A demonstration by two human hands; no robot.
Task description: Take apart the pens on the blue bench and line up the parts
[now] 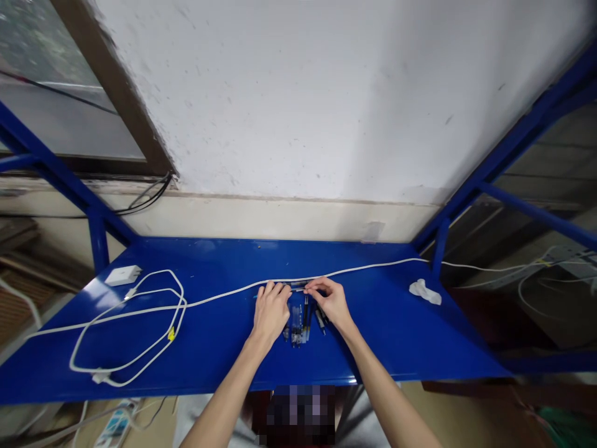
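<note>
On a blue metal tabletop (219,267), a bunch of slim pens (298,326) lies side by side, with clear and dark barrels. Just above them, my left hand (271,312) and my right hand (330,303) meet, their fingertips pinching either end of a thin dark pen (296,287) lying crosswise. That pen's ends are partly hidden by my fingers. Directly behind my hands runs a white cable (354,269), close to my left fingertips.
The cable loops at the left to a white power adapter (122,275). A crumpled white cloth (425,291) lies at the right. Blue steel frame posts (99,239) rise behind the tabletop, against a white wall (298,99). A power strip (115,426) sits on the floor below.
</note>
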